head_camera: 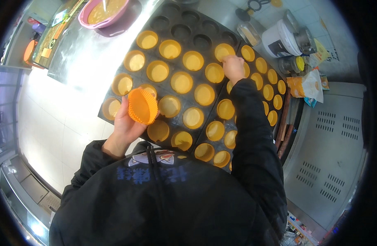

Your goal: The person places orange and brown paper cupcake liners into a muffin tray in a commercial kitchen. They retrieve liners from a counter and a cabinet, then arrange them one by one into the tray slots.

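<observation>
My left hand (128,123) holds a nested stack of orange paper baking cups (142,106) above the near left part of a dark muffin tray (203,18). Yellow-orange paper cups (181,82) sit in most of its wells, and several wells at the far end (181,30) hold none. My right hand (233,68) reaches down at a paper cup (224,52) near the tray's right edge, fingers bunched at its rim; whether they grip it cannot be told. A second dark tray (253,69) with lined wells lies against the right side, partly hidden by my right sleeve.
A pink bowl (114,21) of light brown batter stands on the metal table at the far left. Beyond the trays at the right are a white bucket (280,40), a jar with a yellow lid (291,64) and an orange-and-white bag (305,86). A vented metal cabinet (327,147) stands right.
</observation>
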### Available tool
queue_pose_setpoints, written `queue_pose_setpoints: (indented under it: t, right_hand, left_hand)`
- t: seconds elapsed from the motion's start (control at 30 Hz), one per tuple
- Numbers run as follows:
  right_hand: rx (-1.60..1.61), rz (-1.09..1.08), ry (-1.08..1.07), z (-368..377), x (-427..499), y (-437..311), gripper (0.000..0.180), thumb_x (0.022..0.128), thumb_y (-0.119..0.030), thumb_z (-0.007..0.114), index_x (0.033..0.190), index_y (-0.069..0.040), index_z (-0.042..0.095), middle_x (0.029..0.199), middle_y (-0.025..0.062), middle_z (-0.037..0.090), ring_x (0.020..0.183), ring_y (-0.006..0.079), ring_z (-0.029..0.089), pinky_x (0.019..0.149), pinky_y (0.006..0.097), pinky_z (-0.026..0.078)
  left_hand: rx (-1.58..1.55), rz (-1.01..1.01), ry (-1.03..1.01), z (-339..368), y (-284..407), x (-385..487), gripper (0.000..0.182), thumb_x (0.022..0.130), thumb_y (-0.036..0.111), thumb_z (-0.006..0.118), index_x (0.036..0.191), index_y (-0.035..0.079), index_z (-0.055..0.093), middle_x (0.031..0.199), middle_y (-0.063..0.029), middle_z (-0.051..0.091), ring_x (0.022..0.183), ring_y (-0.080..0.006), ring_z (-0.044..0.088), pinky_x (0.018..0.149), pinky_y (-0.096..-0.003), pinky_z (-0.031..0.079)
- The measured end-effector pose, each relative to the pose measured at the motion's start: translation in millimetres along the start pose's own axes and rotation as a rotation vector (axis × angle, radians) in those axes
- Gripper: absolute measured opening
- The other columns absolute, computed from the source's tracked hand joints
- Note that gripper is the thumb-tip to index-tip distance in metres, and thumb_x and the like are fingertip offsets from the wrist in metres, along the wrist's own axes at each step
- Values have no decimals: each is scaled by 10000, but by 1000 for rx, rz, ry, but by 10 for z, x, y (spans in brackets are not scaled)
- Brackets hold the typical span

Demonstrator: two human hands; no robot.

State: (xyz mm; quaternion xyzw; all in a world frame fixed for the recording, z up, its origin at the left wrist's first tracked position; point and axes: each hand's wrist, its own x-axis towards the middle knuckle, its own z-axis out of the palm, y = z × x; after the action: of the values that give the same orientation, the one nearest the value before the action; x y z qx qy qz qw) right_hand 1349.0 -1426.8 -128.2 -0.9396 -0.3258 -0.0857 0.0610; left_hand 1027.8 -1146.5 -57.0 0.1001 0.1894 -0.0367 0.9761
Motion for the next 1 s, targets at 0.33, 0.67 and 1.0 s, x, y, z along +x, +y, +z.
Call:
queue_pose_setpoints:
  t: [0.33, 0.67, 1.0]
  right_hand:
    - [-92, 154, -301, -147, 304, -256, 215, 784, -77, 556, 909, -118, 726, 998, 125, 689, 950, 300, 642, 892, 536, 361]
    - [1072, -261, -272, -1570, -671, -2628, 278, 787, -181, 747, 976, 11, 677, 1015, 128, 660, 1010, 278, 600, 905, 364, 464]
    - [1194, 61, -149, -1533, -797, -2751, 187, 681, -82, 815, 701, 7, 651, 719, 94, 639, 670, 223, 587, 619, 324, 472]
  left_hand:
    - [-17, -11, -48, 3, 45, -70, 618, 964, 555, 414, 1426, 146, 381, 1440, -145, 423, 1312, -310, 434, 1084, -539, 353]
    - [43, 93, -64, 183, 0, -38, 528, 1000, 513, 361, 1395, 165, 414, 1362, -107, 493, 1274, -263, 462, 1088, -432, 357]
    - [24, 137, -213, 278, -15, -127, 493, 971, 378, 520, 1399, 178, 378, 1312, -88, 499, 1234, -231, 476, 1063, -400, 371]
